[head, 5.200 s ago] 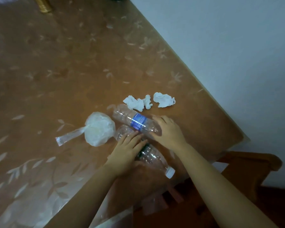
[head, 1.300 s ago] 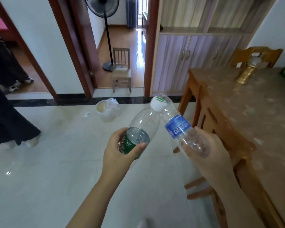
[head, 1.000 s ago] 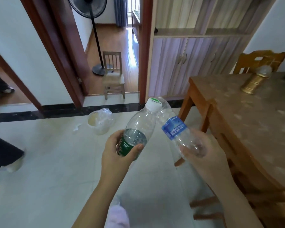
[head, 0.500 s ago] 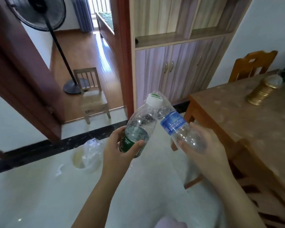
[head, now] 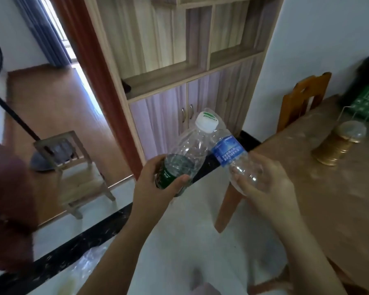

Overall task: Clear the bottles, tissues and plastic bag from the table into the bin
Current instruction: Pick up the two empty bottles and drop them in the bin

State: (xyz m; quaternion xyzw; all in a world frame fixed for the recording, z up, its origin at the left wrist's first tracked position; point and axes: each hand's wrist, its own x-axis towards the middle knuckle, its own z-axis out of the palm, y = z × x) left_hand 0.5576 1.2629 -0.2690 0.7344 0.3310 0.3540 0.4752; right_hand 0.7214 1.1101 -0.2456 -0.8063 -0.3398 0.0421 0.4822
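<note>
Wooden cabinet (head: 179, 60), small chair (head: 77, 167)

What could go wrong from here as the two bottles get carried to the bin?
1. The bin sits low at the frame's bottom edge, partly behind the left forearm; a drop aimed from this height could miss.
2. The green-label bottle in the left hand and the blue-label bottle in the right hand cross near their necks; they could knock each other on release.

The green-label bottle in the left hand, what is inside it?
The green-label bottle looks empty: clear plastic, no liquid visible. The left hand covers its base, so the bottom is hidden.
</note>
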